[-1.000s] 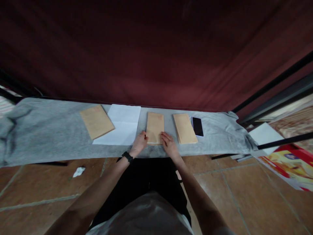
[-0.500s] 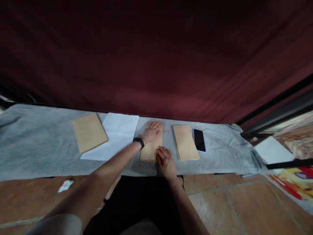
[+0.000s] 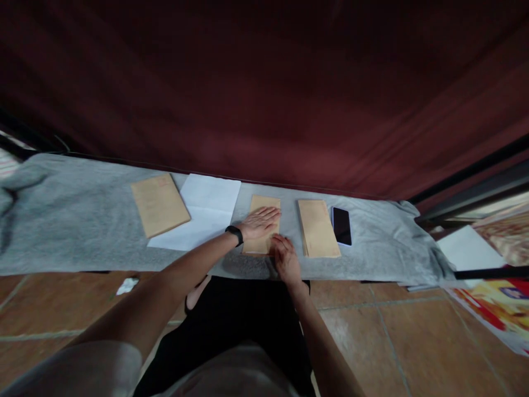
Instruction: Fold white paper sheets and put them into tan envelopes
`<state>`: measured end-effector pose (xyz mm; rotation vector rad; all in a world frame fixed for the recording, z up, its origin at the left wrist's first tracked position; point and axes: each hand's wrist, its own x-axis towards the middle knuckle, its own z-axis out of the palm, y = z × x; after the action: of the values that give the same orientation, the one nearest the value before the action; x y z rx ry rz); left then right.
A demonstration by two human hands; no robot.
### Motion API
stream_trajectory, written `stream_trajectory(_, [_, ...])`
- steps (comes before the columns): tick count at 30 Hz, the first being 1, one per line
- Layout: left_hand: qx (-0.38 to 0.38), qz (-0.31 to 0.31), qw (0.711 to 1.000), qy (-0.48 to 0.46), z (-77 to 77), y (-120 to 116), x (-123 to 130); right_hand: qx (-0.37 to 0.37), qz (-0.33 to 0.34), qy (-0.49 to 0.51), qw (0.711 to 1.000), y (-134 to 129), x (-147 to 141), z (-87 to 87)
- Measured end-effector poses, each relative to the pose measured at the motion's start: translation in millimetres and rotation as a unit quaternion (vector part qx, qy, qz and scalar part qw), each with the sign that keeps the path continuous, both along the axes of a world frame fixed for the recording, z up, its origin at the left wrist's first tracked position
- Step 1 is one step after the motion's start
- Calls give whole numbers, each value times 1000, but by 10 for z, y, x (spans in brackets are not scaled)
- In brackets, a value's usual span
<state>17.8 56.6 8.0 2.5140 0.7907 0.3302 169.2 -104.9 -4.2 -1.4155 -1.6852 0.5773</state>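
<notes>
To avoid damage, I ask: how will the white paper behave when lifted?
The white paper probably bends easily, since it looks thin and has a crease across it. Pulling it may drag the brown paper stack overlapping its left side.

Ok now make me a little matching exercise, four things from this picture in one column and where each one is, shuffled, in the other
Things
1. phone
2. white sheet
3. left hand
4. wristband

Places
A. flat on the middle brown paper
B. partly under the left brown paper
C. worn, just behind the left hand
D. just right of the right brown paper

Pairs: 1-D, 2-B, 3-A, 4-C
</notes>
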Motion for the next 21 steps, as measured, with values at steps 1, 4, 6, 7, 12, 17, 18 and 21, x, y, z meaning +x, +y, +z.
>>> stream_trajectory(1, [-6,-6,1000,-4,-5,-62,-32,0,-7,12,1000,0,0,0])
stream_trajectory(4, [-20,-31,999,-27,-28,-258,-140,-3,-38,44,998,0,-4,-3])
stream_trajectory(6, [-26,-46,998,-44,-29,-388,-218,-6,-54,54,997,1,-8,-7])
stream_trajectory(7, [-27,-51,997,-46,-22,-452,-260,-6,-59,57,997,1,-9,-9])
stream_trajectory(12, [6,-69,998,-3,55,-717,-506,-1,-60,45,997,1,8,-16])
stream_trajectory(17, [47,-58,996,44,104,-824,-715,1,-47,-31,998,-7,20,-24])
stream_trajectory(18, [51,-54,996,50,113,-828,-737,4,-46,-41,998,-9,19,-25])
stream_trajectory(21, [60,-45,995,64,144,-830,-766,12,-41,-61,997,-15,16,-27])
